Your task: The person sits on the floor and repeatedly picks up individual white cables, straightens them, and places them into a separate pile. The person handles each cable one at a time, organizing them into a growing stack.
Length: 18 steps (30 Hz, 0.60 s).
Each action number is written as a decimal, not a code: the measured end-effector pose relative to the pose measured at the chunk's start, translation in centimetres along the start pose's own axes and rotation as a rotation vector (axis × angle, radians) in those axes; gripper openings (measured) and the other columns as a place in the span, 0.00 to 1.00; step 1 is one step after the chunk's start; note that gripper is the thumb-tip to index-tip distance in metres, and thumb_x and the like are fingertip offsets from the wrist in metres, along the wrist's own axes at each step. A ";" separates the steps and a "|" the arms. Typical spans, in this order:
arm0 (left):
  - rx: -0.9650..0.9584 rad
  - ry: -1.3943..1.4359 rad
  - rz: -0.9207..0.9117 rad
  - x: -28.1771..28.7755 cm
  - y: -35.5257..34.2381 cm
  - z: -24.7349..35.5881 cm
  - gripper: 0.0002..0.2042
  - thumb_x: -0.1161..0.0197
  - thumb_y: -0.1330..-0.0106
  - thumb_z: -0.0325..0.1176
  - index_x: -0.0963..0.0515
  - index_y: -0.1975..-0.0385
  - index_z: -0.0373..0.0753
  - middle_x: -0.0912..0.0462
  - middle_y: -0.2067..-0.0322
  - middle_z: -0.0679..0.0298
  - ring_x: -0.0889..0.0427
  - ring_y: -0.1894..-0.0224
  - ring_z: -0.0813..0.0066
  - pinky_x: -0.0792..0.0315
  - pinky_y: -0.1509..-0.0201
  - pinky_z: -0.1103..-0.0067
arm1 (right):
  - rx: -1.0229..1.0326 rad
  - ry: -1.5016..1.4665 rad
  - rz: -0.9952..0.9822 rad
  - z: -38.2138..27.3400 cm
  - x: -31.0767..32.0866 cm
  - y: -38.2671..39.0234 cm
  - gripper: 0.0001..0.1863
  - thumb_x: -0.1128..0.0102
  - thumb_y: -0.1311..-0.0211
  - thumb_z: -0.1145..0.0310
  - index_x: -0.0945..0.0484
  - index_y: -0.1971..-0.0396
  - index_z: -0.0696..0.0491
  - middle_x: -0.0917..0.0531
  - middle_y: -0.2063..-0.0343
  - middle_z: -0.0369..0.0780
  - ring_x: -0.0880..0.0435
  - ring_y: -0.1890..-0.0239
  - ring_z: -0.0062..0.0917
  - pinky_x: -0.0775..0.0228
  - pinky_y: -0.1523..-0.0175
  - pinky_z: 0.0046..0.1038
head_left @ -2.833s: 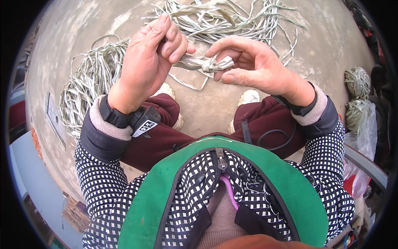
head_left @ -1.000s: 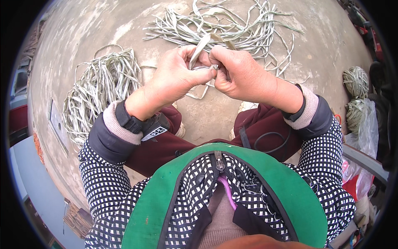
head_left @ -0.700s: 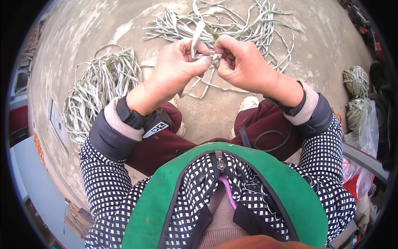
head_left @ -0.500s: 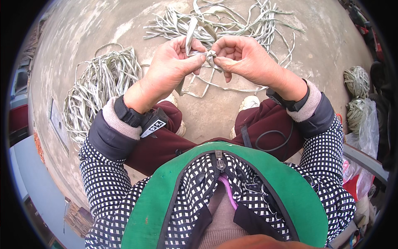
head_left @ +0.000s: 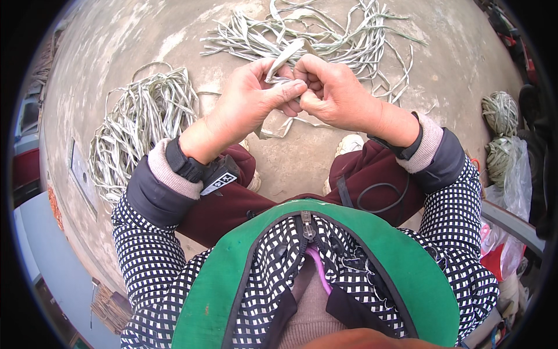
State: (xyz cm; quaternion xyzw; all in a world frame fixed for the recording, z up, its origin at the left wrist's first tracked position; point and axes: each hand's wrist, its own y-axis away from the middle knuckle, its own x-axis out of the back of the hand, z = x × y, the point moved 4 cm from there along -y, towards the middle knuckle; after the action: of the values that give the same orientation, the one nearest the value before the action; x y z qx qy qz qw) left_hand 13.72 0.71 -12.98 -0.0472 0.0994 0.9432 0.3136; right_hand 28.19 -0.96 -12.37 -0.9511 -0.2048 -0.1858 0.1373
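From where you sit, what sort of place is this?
Probably a yard or home workspace: a concrete floor, loose heaps of pale strips, and a wound ball at the right.

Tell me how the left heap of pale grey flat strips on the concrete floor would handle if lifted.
The heap of pale grey flat strips would probably sag, since they bend and loop freely. Strips may well snag or trail, as they overlap in a loose tangle. It seems unlikely to roll if pushed, lying spread across the concrete floor.

two hands (head_left: 247,96) (head_left: 340,96), two strip heaps (head_left: 142,125) (head_left: 337,42), two bundles (head_left: 500,113) (head_left: 497,160), two shoes (head_left: 350,143) (head_left: 254,181)
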 end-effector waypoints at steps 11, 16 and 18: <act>-0.071 0.003 -0.047 -0.5 0.1 0.5 0.09 0.40 0.36 0.30 0.25 0.59 0.36 0.22 0.68 0.68 0.23 0.67 0.83 0.28 0.63 0.86 | 0.127 0.081 0.148 -0.8 -0.2 0.0 0.09 0.46 0.51 0.78 0.31 0.67 0.56 0.22 0.80 0.43 0.19 0.77 0.34 0.28 0.72 0.29; -0.020 -0.003 -0.053 -0.5 0.3 1.2 0.08 0.39 0.37 0.31 0.26 0.63 0.35 0.23 0.71 0.67 0.22 0.68 0.82 0.28 0.65 0.86 | 0.161 0.093 0.179 -1.1 0.3 -0.1 0.09 0.45 0.50 0.77 0.32 0.67 0.56 0.23 0.78 0.43 0.19 0.75 0.35 0.28 0.71 0.29; 0.014 0.050 -0.045 -0.3 0.3 1.4 0.08 0.38 0.37 0.31 0.26 0.65 0.34 0.23 0.71 0.66 0.21 0.68 0.81 0.26 0.64 0.85 | 0.171 0.108 0.191 -1.0 0.6 0.0 0.09 0.44 0.47 0.78 0.33 0.67 0.56 0.24 0.77 0.41 0.21 0.75 0.27 0.28 0.71 0.25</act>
State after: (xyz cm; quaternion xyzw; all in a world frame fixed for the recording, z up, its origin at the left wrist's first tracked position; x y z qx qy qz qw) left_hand 13.74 0.59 -11.54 -0.0709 0.1126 0.9338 0.3322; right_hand 28.36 -1.09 -11.22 -0.9398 -0.1205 -0.2047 0.2458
